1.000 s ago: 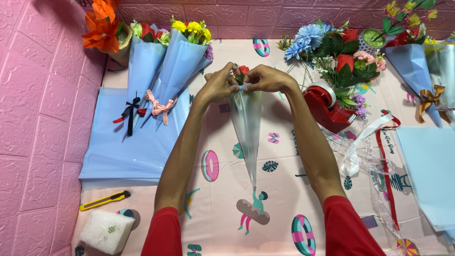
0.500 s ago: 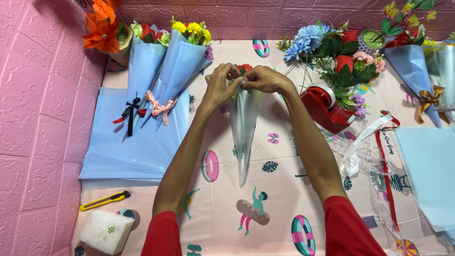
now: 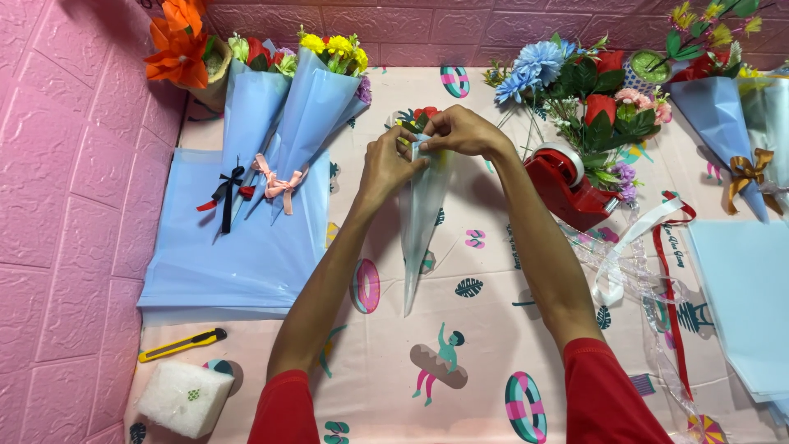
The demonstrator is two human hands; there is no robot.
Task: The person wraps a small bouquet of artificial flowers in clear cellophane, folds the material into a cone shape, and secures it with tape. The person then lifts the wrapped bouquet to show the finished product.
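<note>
Now | left hand [image 3: 386,164] and right hand [image 3: 460,131] pinch pale blue cone wrap [image 3: 421,222] mid-worktop | flowers [image 3: 423,115] inside | no ribbon yet; two finished bouquets [image 3: 279,115] lie left

A single head-worn camera looks steeply down and forward from close above the pink patterned tablecloth [image 3: 493,362]. The pink brick-textured wall [image 3: 57,205] fills the left edge and runs across the top. Both red-sleeved forearms enter from the bottom edge, reaching toward mid-frame.
</note>
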